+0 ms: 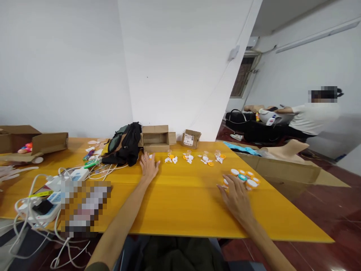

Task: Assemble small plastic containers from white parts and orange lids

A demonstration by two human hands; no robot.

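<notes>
Looks like a makeshift assembly workroom: bare white walls, yellow worktop [175, 203] strewn with small orange-and-white parts [197, 158], open cardboard boxes [155, 137] at centre, tangled cables [28, 210] lower left, another person [313, 116] working far right.

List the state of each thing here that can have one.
left hand: open, flat on the yellow table
right hand: open, fingertips at the round containers
round containers: clustered, none held
cardboard box: open, facing the camera
small carton: flaps open
black backpack: slumped beside the cardboard box
</notes>
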